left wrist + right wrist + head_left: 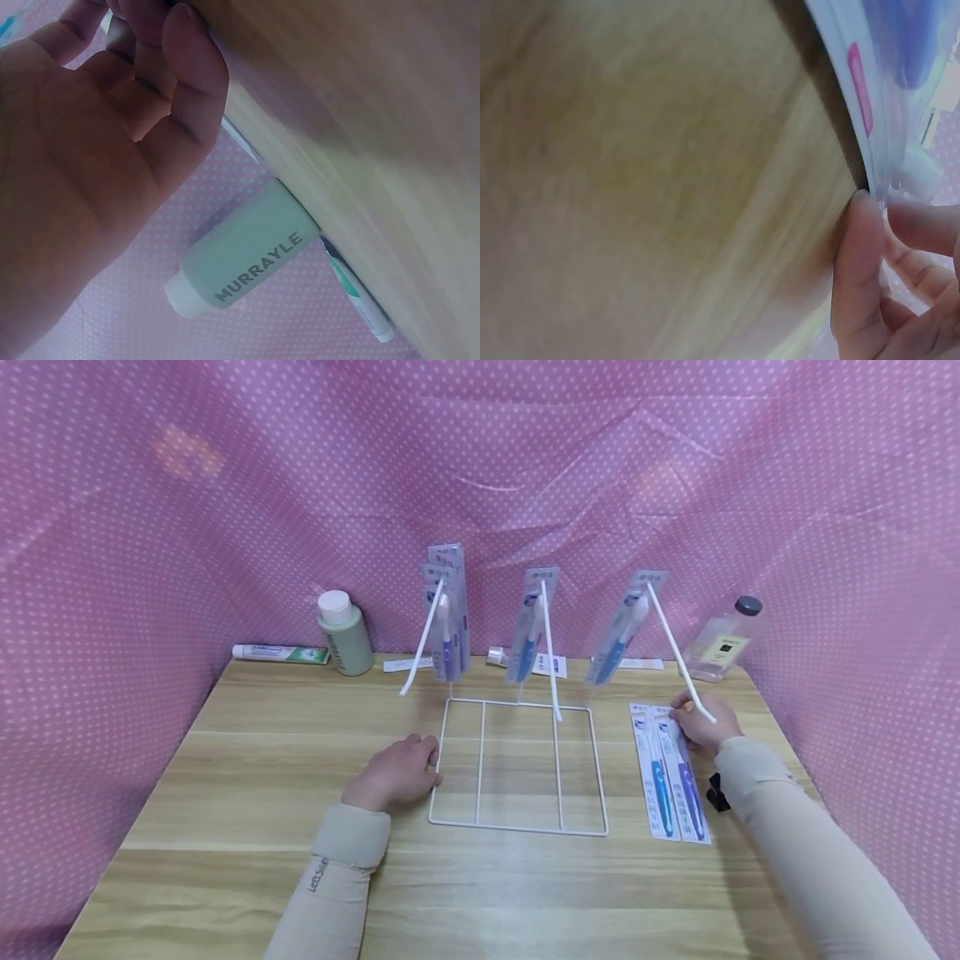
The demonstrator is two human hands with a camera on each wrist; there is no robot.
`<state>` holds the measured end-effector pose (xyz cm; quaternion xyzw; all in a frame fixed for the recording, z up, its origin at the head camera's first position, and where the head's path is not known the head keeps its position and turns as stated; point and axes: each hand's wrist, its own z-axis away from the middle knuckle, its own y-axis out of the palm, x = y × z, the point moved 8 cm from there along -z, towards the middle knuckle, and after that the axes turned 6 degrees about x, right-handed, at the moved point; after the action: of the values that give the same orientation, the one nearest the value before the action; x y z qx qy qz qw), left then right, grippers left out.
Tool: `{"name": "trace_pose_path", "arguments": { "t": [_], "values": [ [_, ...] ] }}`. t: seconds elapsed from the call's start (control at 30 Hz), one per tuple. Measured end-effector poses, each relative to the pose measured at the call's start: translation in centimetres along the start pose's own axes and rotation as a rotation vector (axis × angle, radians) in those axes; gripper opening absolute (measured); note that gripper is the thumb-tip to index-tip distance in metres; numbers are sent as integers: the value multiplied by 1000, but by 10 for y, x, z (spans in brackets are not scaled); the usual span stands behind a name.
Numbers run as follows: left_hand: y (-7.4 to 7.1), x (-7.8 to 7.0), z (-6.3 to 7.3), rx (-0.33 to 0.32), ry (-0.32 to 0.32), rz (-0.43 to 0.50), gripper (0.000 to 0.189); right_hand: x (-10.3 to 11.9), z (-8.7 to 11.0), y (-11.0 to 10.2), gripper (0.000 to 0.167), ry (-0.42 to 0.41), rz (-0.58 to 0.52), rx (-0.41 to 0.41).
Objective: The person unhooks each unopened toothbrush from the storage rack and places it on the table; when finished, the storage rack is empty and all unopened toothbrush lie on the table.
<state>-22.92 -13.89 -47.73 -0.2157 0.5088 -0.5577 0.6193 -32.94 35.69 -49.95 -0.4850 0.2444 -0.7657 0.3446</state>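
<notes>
A white wire rack (517,830) stands on the wooden table, with three prongs jutting towards me. Packaged toothbrushes (531,627) hang from it, several on the left prong (423,639). My left hand (393,774) holds the left side of the rack's base, its fingers curled at the wire. Right of the rack, a purple toothbrush pack (688,789) and a blue toothbrush pack (656,777) lie side by side. My right hand (708,724) pinches the upper edge of the purple pack between thumb and finger, as the right wrist view shows (870,150).
Along the back edge stand a green bottle (347,642) with a white cap and a clear bottle (722,647) with a dark cap. Toothpaste tubes (281,653) lie there too. A small black object (717,793) sits beside my right forearm. Pink dotted cloth (480,468) encloses the table.
</notes>
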Motion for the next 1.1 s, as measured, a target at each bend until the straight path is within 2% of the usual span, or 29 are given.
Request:
{"name": "trace_pose_path", "arguments": {
  "t": [0.1, 0.17, 0.23, 0.27, 0.37, 0.43, 0.5, 0.57, 0.67, 0.73, 0.87, 1.1],
  "values": [
    [1, 0, 0, 4, -3, 1, 21, 11, 3, -6, 32, -76, 83, 5],
    [1, 1, 0, 9, -6, 2, 21, 28, 9, -16, 37, -166, 67, -9],
    [1, 0, 0, 9, -6, 4, 21, 50, 18, -31, 42, -243, 42, -68],
    [1, 0, 0, 8, -6, 4, 21, 62, 23, -40, 43, -273, -8, -101],
    [1, 1, 0, 2, -3, 1, 21, 101, 43, -64, 45, -362, -195, -201],
    [1, 1, 0, 0, -2, 0, 22, 126, 56, -76, 40, -454, -386, -232],
    [1, 1, 0, 2, -3, 0, 22, 149, 68, -83, 35, -593, -624, -209],
    [1, 1, -1, 2, -5, 1, 22, 168, 77, -87, 27, -734, -854, -151],
    [1, 0, -1, 2, -5, 3, 22, 188, 85, -88, 21, -868, -1099, -54],
    [1, 0, -1, 2, -4, 2, 22, 196, 87, -88, 18, -910, -1193, -13],
    [1, 0, 0, 4, -1, 3, 21, 207, 90, -85, 19, -941, -1270, 32],
    [0, -1, 0, 2, -5, 0, 22, 215, 88, -77, 15, -922, -1231, 64]
  ]
}}
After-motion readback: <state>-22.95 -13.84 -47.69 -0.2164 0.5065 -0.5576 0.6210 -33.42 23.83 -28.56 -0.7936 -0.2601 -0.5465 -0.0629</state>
